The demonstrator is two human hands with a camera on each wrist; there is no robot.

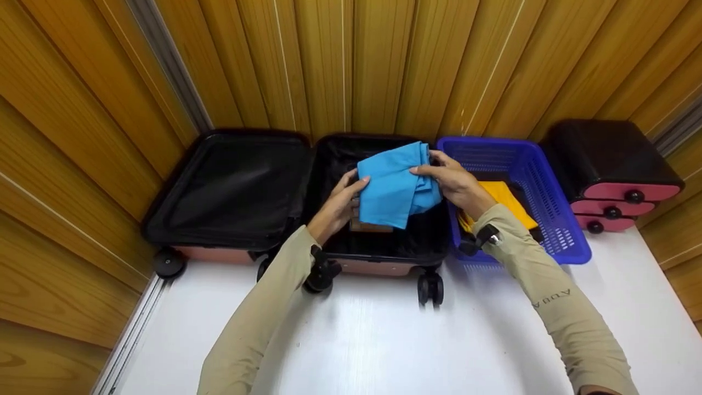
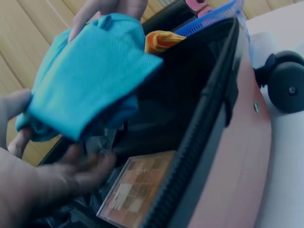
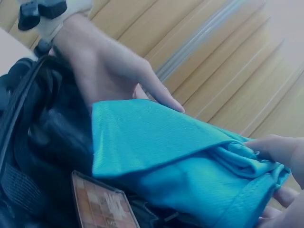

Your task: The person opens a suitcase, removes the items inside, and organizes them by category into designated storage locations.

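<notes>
Over the right half of an open suitcase (image 1: 378, 266), both hands hold a folded light-blue cloth (image 1: 386, 184). My left hand (image 1: 337, 208) pinches its left edge, thumb on top; in the left wrist view the lower fingers spread loosely beneath. On the other side my right hand (image 1: 458, 184) grips the layered right edge between thumb and fingers. A makeup palette (image 2: 137, 187) with a clear lid and several brown and orange pans lies inside the suitcase, under the cloth. Its box-like edge just shows below the cloth in the head view.
The suitcase's other half (image 1: 236, 192) lies open at left, black-lined. A blue-purple plastic basket (image 1: 573, 252) at right contains a folded yellow cloth (image 1: 507, 200) and something dark. Beyond it stands a black drawer unit (image 1: 614, 153) with pink fronts. Wood-panelled walls (image 1: 378, 66) rise behind.
</notes>
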